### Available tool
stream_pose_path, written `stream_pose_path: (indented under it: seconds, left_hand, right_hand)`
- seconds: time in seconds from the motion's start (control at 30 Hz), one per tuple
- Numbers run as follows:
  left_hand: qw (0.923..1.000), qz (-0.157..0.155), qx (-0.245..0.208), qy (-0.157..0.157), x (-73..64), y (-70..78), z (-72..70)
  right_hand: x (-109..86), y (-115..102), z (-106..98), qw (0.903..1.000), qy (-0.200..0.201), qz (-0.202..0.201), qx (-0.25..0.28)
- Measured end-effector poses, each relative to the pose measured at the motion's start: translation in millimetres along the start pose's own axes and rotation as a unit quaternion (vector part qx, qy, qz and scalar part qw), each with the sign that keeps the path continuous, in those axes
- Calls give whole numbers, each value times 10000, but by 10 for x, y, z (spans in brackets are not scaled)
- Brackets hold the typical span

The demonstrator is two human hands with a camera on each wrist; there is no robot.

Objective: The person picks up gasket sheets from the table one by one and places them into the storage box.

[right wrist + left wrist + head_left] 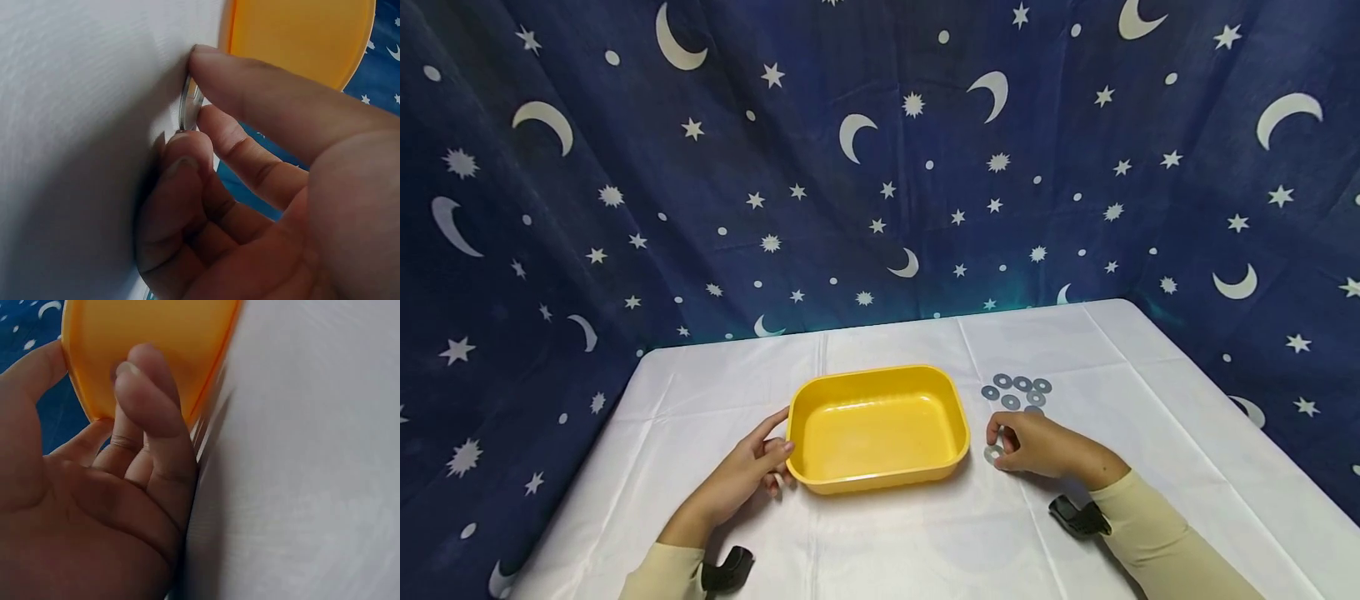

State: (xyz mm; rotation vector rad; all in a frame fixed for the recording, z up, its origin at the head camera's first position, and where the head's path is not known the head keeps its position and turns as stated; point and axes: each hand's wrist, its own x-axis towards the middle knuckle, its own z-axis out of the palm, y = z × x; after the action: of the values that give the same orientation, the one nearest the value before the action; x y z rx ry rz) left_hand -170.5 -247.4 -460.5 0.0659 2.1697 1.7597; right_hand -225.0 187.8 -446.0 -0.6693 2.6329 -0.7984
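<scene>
A yellow plastic tray [880,437] stands on the white-covered table. My left hand [748,471] is at its left end, fingers touching the outside of the wall and rim. In the left wrist view, the fingers [150,394] lie loosely bent against the tray's side. Right of the tray, low over the table, my right hand [1037,446] pinches a grey metal washer [991,455] between thumb and fingers. The right wrist view shows this washer [190,109] on edge between the fingertips, close to the cloth. Several more flat washers [1011,402] lie just beyond that hand.
White cloth [887,542] with fold creases covers the table. A dark blue curtain [820,175] with moons and stars hangs behind it and at both sides. Each wrist wears a black band mount, such as the one [1078,517] on the right.
</scene>
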Motion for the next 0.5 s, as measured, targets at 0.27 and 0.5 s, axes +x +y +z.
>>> stream_pose_path:
  seconds: [0.27,0.5]
  left_hand:
    - [9997,98,-216,51,19,-67,3]
    - [9996,54,-119,262,20,-51,18]
  right_hand:
    - [-2,2,-8,9999,-55,155,6]
    - [24,-17,6,9999,40,17,-116]
